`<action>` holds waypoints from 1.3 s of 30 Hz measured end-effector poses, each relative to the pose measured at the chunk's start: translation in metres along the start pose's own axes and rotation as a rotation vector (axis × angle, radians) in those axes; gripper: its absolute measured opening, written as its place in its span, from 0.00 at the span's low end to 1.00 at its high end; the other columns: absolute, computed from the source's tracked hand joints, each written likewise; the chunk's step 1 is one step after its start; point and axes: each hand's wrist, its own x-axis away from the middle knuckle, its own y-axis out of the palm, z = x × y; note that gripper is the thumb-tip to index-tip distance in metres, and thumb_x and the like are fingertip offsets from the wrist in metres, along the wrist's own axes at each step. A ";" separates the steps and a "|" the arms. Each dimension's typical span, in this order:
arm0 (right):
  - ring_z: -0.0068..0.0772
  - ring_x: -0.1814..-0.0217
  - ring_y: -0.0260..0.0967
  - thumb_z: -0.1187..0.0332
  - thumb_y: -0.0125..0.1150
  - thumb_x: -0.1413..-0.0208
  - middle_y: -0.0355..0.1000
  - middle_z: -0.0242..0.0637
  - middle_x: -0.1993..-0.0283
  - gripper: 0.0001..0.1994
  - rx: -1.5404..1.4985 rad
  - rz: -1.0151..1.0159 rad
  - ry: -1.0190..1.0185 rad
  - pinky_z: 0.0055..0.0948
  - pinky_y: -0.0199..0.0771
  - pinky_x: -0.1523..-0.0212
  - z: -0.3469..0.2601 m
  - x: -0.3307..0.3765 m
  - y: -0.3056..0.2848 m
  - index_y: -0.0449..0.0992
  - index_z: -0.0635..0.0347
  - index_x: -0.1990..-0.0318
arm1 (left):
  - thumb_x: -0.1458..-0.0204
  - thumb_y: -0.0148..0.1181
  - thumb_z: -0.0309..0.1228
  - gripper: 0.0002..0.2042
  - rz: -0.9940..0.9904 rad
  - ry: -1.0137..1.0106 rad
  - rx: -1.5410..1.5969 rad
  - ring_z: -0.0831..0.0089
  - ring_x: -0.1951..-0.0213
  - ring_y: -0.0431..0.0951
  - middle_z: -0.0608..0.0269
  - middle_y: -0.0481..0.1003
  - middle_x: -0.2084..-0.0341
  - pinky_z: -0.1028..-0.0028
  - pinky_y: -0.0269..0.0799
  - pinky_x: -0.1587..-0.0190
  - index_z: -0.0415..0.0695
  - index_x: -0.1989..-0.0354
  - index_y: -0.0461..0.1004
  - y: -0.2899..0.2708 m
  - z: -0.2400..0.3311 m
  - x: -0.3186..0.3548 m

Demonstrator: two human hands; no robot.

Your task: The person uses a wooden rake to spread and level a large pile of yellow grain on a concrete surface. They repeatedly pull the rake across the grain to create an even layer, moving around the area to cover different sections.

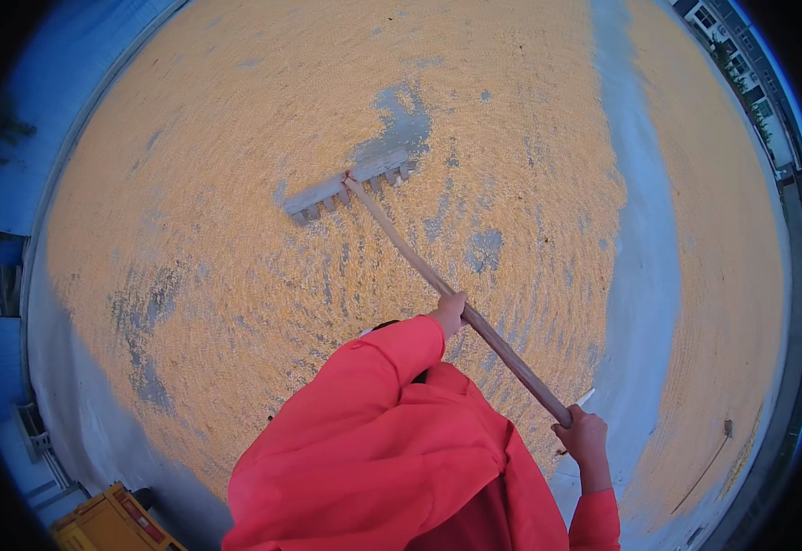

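Observation:
A long wooden rake (410,253) runs from the lower right up toward the middle of the view. My left hand (449,313) is closed round the middle of its handle, and my right hand (585,435) grips the handle's near end. The wide grey rake head (323,191), with its row of blocky teeth, lies on a thin layer of yellow grain (263,275) that looks like corn kernels. Beyond the head, a patch of grey ground (403,121) shows through. Streaks between the kernels curve about the rake head.
A bare concrete strip (638,211) divides the grain on the right. Another long-handled tool (706,468) lies at the lower right. A yellow vehicle (112,523) stands at the lower left, beside a blue wall (47,110). Buildings (740,55) line the far right.

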 end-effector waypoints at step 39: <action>0.43 0.84 0.65 0.64 0.68 0.75 0.66 0.40 0.86 0.15 0.329 0.144 -0.039 0.37 0.64 0.81 0.407 -0.305 -0.234 0.65 0.55 0.83 | 0.53 0.49 0.32 0.13 -0.215 -0.401 0.141 0.55 0.63 0.73 0.47 0.69 0.68 0.53 0.71 0.61 0.37 0.62 0.59 0.479 0.027 -0.106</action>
